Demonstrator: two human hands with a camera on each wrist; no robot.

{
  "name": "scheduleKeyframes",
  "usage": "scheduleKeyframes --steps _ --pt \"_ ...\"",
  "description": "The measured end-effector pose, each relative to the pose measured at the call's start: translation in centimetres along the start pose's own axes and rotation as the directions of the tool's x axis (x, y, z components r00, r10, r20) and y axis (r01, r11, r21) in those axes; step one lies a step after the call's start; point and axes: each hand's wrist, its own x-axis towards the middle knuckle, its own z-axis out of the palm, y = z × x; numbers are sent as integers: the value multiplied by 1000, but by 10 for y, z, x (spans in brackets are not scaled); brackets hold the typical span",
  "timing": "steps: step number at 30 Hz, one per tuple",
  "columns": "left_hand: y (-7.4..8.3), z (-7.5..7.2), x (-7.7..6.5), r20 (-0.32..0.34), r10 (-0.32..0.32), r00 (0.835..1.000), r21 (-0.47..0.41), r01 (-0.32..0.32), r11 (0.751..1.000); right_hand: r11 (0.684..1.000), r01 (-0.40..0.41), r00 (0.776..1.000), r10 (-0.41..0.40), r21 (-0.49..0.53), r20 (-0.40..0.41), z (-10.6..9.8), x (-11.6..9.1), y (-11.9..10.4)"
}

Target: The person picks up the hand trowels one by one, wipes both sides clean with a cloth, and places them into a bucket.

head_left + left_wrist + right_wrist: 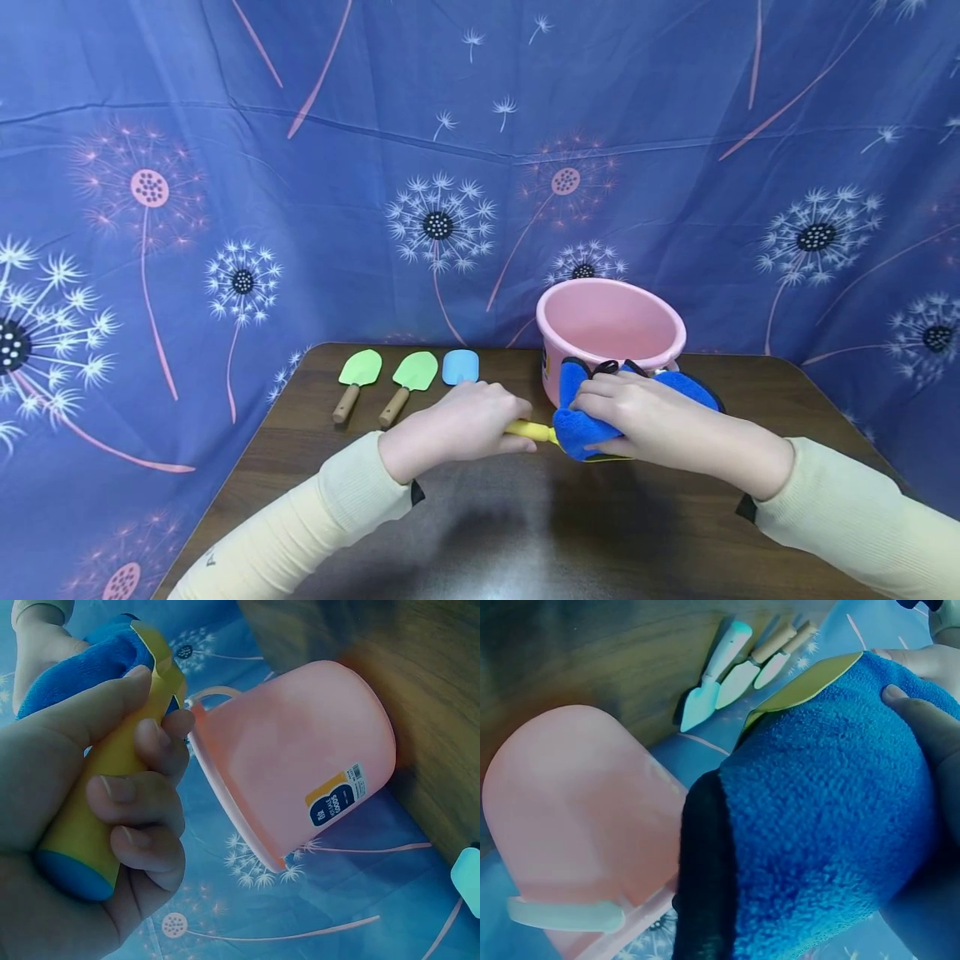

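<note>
The person's left hand has its fingers curled round the yellow tool, which points toward 3 o'clock; the right hand grips a blue cloth against its other end. The bucket stands at 12 o'clock from the cloth, its front partly hidden (whether they touch, one cannot tell). From the left hand, two green trowels lie at 10 o'clock on the table, a blue trowel at 11.

Bucket on table behind cloth, trowels left
</note>
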Motion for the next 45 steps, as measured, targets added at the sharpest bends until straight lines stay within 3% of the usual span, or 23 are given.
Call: scheduleKeyframes --steps 20,31,45 --pt "-3 5 -4 -16 16 1000 24 -16 1000 998 -53 982 59 -38 181 3 -6 -2" --pt "-10 2 -10 -26 10 1000 34 -9 999 995 -28 989 42 -99 145 3 -13 1" --pt "-16 4 -21 -24 43 999 31 -42 999 996 -39 993 48 -77 108 4 -36 5"
